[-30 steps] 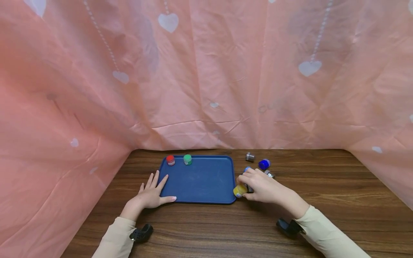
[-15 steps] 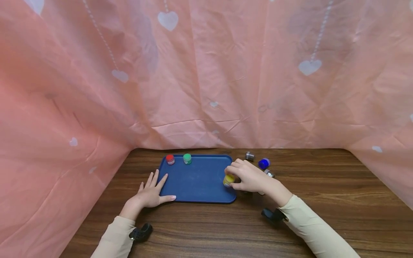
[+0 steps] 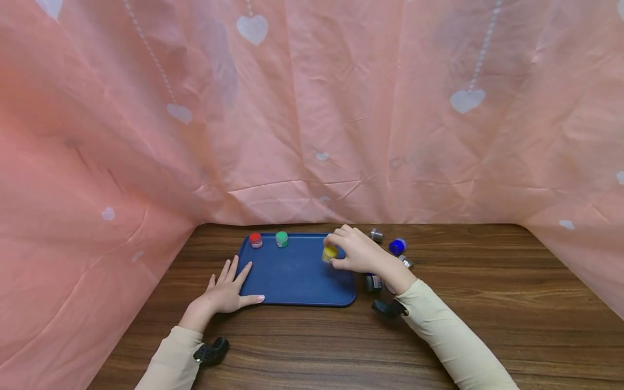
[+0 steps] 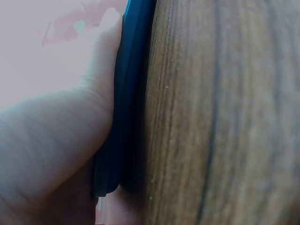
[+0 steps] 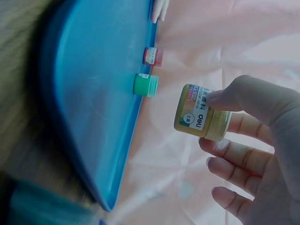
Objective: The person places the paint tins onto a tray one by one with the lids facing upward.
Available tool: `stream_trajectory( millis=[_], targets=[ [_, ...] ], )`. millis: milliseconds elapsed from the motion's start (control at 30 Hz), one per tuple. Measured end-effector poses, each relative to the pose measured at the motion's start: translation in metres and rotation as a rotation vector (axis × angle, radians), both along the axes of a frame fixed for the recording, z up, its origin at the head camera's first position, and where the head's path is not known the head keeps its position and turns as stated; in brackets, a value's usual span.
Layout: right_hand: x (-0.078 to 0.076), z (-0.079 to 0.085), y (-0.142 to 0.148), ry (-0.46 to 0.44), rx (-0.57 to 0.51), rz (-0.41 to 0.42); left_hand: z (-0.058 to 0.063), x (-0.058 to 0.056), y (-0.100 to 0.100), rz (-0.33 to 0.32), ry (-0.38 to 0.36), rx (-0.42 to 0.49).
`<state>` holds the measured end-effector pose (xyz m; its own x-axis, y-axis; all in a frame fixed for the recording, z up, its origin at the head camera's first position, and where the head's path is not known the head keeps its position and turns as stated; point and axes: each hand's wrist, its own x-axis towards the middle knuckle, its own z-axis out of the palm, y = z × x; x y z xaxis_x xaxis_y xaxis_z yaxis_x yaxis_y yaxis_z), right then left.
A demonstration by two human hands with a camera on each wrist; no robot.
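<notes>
A small paint jar with yellow paint [image 3: 329,254] is pinched between thumb and fingers of my right hand [image 3: 362,251]. It hangs over the right rear part of a blue tray [image 3: 292,277]. In the right wrist view the jar [image 5: 191,110] shows a printed label, and it is apart from the tray's surface. A red paint jar [image 3: 255,240] and a green paint jar [image 3: 281,239] stand along the tray's far edge, at the left. My left hand [image 3: 223,296] rests with spread fingers on the tray's left edge, its thumb at the front left corner.
Right of the tray, several more jars lie on the wooden table [image 3: 312,346]: a blue jar [image 3: 397,246], a grey one [image 3: 376,235], and a dark one [image 3: 374,283], partly behind my right forearm. A pink curtain [image 3: 312,108] encloses the table's back and sides.
My right hand has carried the yellow paint jar left and away from me, from beside the tray's right edge to over its rear right part. The left hand stays in place.
</notes>
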<state>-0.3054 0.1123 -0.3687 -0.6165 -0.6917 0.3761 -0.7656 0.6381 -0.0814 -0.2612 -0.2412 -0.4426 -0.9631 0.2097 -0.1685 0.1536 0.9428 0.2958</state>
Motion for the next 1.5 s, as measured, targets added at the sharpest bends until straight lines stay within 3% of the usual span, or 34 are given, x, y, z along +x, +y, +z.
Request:
stream_trajectory(
  millis=[400,767,1100,1500],
  targets=[
    [-0.022,0.008,-0.023,-0.013,0.020,-0.034,0.005,0.003,0.003,0.003,-0.006,0.000],
    [-0.044,0.007,-0.040,-0.027,0.125,-0.065,0.004,0.000,0.004,-0.002,0.002,-0.005],
    [-0.065,0.000,-0.052,-0.083,0.176,-0.105,-0.004,-0.004,0.001,0.004,-0.004,-0.004],
    [-0.078,-0.013,-0.072,-0.146,0.261,-0.133,-0.005,-0.004,-0.001,0.011,0.013,0.010]
  ],
)
